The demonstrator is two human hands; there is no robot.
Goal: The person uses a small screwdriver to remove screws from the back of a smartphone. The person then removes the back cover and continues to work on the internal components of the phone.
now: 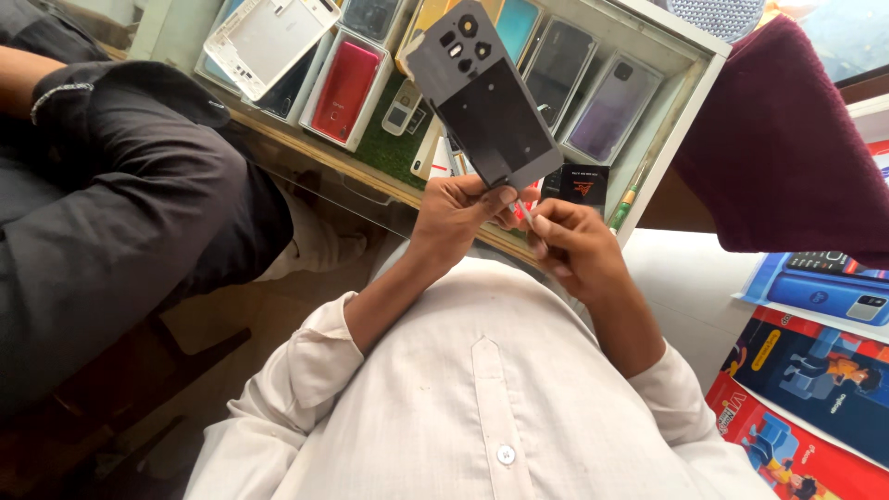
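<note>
My left hand (460, 215) grips the bottom edge of a grey phone back cover (486, 97) and holds it upright, with the camera cut-outs at the top. My right hand (572, 243) is beside it, its fingers pinched on a thin red strip (520, 211) at the cover's lower edge. Both hands are raised in front of my white shirt, above the glass counter.
A glass display case (690, 69) holds several phones and covers, among them a red phone (344, 88) and a white back cover (269, 37). A person in dark clothes (120, 204) sits at left. A maroon cloth (787, 148) and colourful boxes (815, 380) lie at right.
</note>
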